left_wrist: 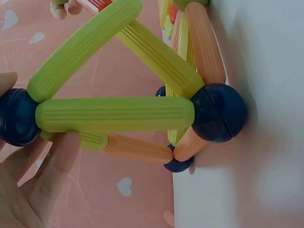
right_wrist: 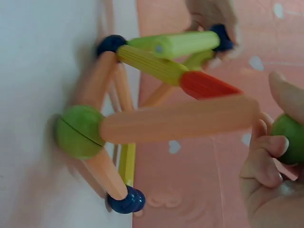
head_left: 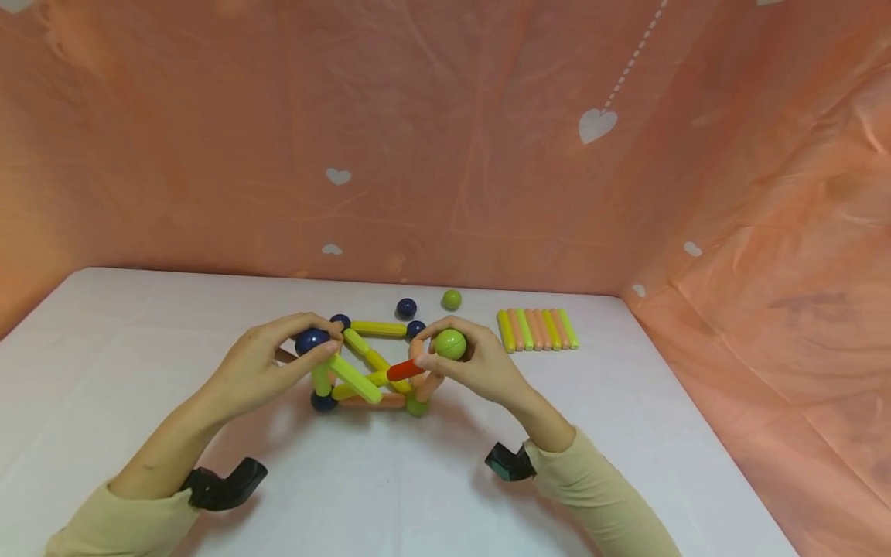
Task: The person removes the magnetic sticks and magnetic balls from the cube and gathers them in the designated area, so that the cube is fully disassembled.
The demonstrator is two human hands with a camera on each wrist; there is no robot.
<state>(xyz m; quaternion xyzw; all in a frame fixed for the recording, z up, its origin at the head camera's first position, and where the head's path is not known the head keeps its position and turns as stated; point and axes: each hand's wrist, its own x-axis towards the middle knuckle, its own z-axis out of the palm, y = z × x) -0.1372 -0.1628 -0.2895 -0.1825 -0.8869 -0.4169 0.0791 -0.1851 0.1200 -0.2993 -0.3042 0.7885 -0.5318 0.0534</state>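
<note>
Between the thumb and fingers of my left hand is a dark blue ball at the top of a magnetic stick-and-ball frame. An upright green stick joins it to a lower blue ball, and another light green stick slants out from it. My right hand pinches a green ball. In the right wrist view that ball sits beside the free end of a peach stick, which rises from a lower green ball. A red stick continues a yellow one towards my right fingers.
The frame's base of yellow and peach sticks rests on the white table. Behind it lie a loose blue ball and a loose green ball. A row of several sticks lies to the right, before a pink curtain.
</note>
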